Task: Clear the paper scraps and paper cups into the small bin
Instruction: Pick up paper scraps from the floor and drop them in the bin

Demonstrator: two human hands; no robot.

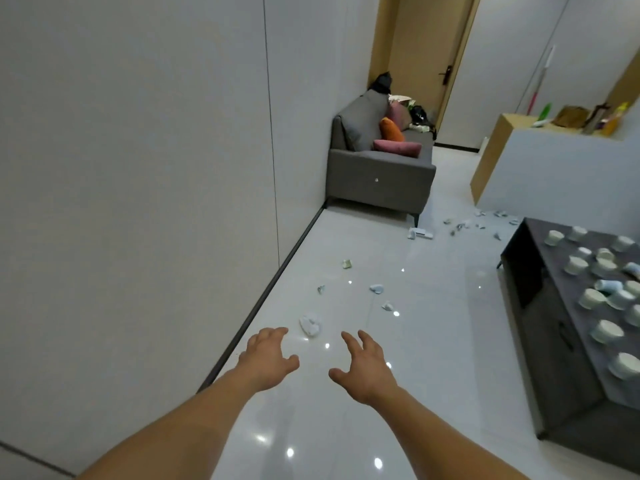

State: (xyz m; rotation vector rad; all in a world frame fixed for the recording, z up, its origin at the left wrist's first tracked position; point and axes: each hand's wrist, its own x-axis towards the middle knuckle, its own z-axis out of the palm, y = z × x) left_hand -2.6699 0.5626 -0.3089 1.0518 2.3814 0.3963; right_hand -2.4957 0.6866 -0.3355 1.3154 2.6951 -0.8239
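Left hand and right hand spread, empty. Scraps on the floor short of the sofa, cups on the worktop right of it. No bin visible, so carried handfuls could drop.

Floor: glossy white tiles, with a grey sofa standing on it.
Cabinet: low and dark, standing on the floor right of the sofa and nearer the camera.
Paper scraps: strewn on the floor, one cluster just right of the sofa's front leg, others trailing nearer.
Paper cups: many on the cabinet top, well right of the sofa, mostly upside down, a few on their sides.
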